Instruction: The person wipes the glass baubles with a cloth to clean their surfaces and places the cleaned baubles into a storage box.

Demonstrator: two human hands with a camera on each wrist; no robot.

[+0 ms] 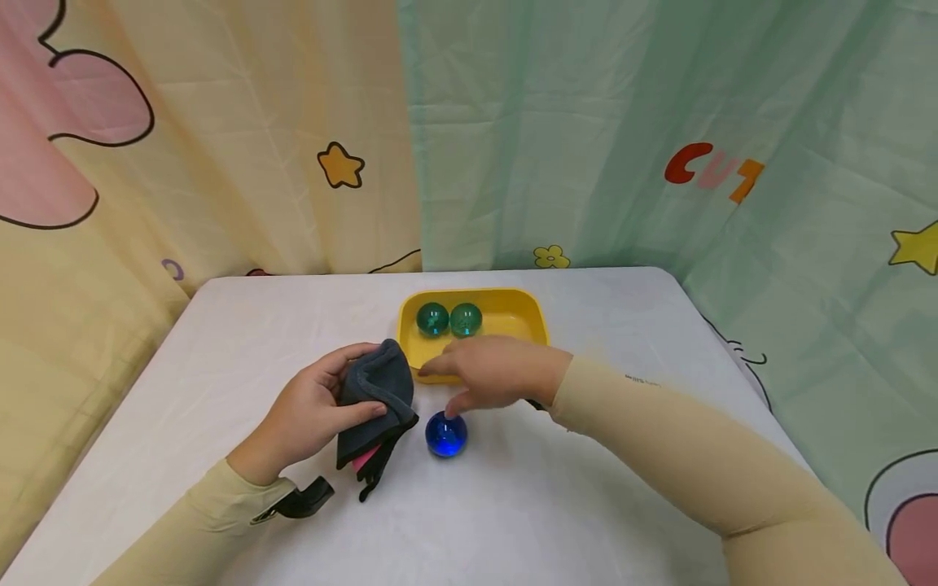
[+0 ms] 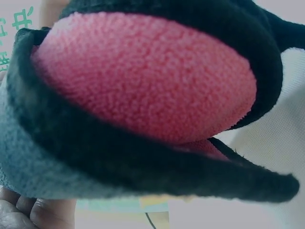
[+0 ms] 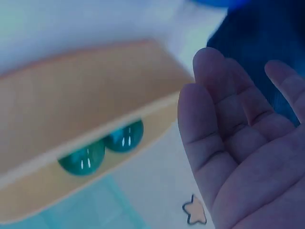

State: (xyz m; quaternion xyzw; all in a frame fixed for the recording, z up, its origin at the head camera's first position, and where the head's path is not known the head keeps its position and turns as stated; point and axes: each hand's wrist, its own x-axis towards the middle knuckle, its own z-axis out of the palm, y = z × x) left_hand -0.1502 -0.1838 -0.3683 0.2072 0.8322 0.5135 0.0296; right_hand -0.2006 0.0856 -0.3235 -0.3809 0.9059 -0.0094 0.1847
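Observation:
My left hand grips a folded grey cloth with black edging, thumb across its front. The left wrist view looks into its fold, where a fuzzy pink inner side shows. On the table just right of the cloth sits a clear blue glass ball. Above that ball, and over the near edge of a yellow tray, my right hand reaches leftward toward the cloth. Its fingers are loosely extended with nothing between them in the right wrist view.
Two green glass balls, a left one and a right one, lie side by side in the tray's back left part. The white-covered table ends at printed curtains behind. A black strap end sticks out at my left wrist.

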